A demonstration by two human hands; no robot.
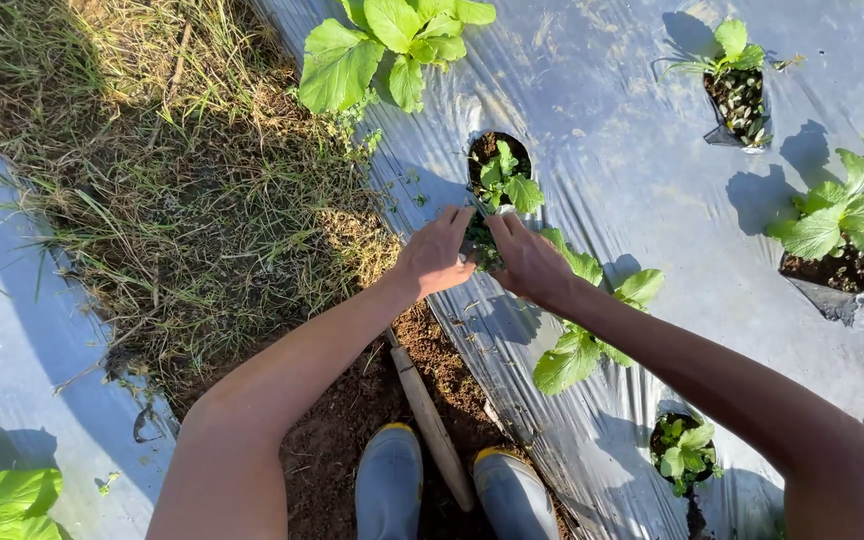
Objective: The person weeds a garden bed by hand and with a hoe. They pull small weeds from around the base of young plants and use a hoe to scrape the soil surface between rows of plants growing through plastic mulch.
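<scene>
My left hand (435, 252) and my right hand (529, 262) meet over the edge of a silver plastic mulch sheet (612, 130). Between their fingertips they pinch a small clump of green weeds (481, 245). Just beyond the hands a small leafy seedling (505, 180) grows from a round soil hole in the sheet. My right forearm crosses over a larger leafy plant (584, 318); its base is hidden by the arm.
A wooden handle (430, 422) lies on bare soil between my grey rubber boots (390, 485). Dry grass (182, 170) covers the strip to the left. More seedlings (832, 215) sit in holes at right, a big plant (384, 45) at the top.
</scene>
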